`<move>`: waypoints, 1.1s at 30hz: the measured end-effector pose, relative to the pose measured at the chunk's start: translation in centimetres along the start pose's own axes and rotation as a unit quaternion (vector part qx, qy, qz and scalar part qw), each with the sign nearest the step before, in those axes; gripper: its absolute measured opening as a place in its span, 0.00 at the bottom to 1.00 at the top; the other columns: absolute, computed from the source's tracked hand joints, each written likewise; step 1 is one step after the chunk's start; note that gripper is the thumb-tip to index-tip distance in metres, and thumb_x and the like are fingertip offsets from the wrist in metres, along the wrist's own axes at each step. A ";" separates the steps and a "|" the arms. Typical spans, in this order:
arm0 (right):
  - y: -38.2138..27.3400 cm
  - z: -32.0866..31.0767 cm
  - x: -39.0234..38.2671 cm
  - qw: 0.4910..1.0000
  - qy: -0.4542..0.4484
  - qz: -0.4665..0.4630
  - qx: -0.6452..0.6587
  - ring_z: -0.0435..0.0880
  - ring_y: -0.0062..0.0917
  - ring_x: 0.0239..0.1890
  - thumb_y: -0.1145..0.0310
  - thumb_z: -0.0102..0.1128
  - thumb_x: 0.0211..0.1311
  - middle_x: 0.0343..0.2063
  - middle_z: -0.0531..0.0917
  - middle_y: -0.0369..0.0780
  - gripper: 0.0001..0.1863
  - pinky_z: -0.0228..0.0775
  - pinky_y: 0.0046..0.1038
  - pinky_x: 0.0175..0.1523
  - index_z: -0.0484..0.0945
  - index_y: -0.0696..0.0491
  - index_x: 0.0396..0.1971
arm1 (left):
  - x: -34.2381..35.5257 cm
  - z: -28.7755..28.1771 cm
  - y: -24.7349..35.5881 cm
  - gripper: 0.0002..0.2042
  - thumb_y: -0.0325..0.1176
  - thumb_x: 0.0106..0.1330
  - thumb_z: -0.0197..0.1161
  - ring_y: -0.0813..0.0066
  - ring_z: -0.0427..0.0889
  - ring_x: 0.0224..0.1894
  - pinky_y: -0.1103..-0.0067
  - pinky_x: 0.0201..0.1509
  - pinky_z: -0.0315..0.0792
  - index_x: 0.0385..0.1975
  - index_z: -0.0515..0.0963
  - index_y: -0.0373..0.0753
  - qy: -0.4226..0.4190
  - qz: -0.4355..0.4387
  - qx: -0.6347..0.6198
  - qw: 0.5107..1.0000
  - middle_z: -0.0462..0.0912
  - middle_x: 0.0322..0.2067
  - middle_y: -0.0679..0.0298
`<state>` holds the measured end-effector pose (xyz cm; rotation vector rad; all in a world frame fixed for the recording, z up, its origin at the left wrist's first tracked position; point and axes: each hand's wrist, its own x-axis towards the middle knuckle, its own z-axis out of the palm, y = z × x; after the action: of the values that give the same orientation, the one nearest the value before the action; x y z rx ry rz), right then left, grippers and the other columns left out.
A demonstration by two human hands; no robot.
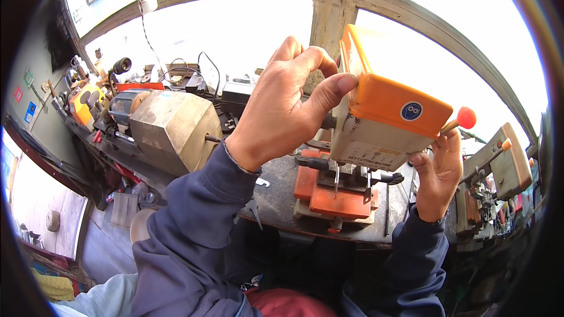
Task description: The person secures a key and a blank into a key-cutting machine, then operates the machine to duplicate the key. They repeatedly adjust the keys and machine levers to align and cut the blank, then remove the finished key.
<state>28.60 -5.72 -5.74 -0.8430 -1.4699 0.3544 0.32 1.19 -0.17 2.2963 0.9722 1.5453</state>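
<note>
A key cutting machine with an orange top cover (pixel 405 103) and a grey-beige head (pixel 358 141) stands on the bench before me. My left hand (pixel 282 103) is at the cover's left corner, thumb against its edge and fingers bent in a pinch. What sits between those fingertips is hidden. On the head's lower right side, my right hand (pixel 440 170) has its thumb on the housing and its fingers curled up behind, close under a lever with a red ball knob (pixel 466 117). Below the head are dark vise jaws (pixel 352 171) and the orange base (pixel 341 201).
Left stands a grey metal-housed machine (pixel 176 126) with a shaft, and an orange tool (pixel 85 105) beyond it. Another beige machine (pixel 505 164) is at right. A small flat light-coloured piece (pixel 262 182) and a thin dark rod (pixel 387 211) lie on the bench. Windows rise behind.
</note>
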 end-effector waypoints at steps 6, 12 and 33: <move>-0.2 0.3 0.1 1.000 0.006 0.002 0.013 0.80 0.26 0.57 0.74 0.78 0.64 0.48 0.83 0.39 0.25 0.70 0.32 0.68 0.78 0.61 0.58 | 0.4 0.0 0.1 0.34 0.67 0.74 0.62 0.60 0.73 0.43 0.66 0.49 0.70 0.40 0.83 0.31 -0.012 -0.027 -0.014 0.999 0.72 0.35 0.55; 0.3 0.8 -0.5 0.998 0.044 -0.032 -0.007 0.83 0.22 0.44 0.81 0.78 0.61 0.40 0.84 0.37 0.15 0.73 0.28 0.57 0.79 0.58 0.42 | 0.4 0.2 -0.1 0.36 0.67 0.75 0.61 0.75 0.71 0.30 0.77 0.34 0.71 0.42 0.83 0.29 -0.003 -0.010 -0.033 0.999 0.72 0.38 0.58; -0.6 0.6 -0.3 0.998 0.023 -0.047 -0.042 0.84 0.25 0.45 0.80 0.81 0.59 0.40 0.85 0.38 0.17 0.76 0.29 0.57 0.80 0.57 0.41 | 0.8 0.6 -1.3 0.25 0.54 0.80 0.63 0.72 0.69 0.34 0.75 0.40 0.67 0.37 0.80 0.31 0.029 -0.046 -0.065 0.996 0.71 0.32 0.63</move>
<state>27.82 -6.17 -5.57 -0.8413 -1.4845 0.2034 0.47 2.76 -0.51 2.0998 0.9479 1.5958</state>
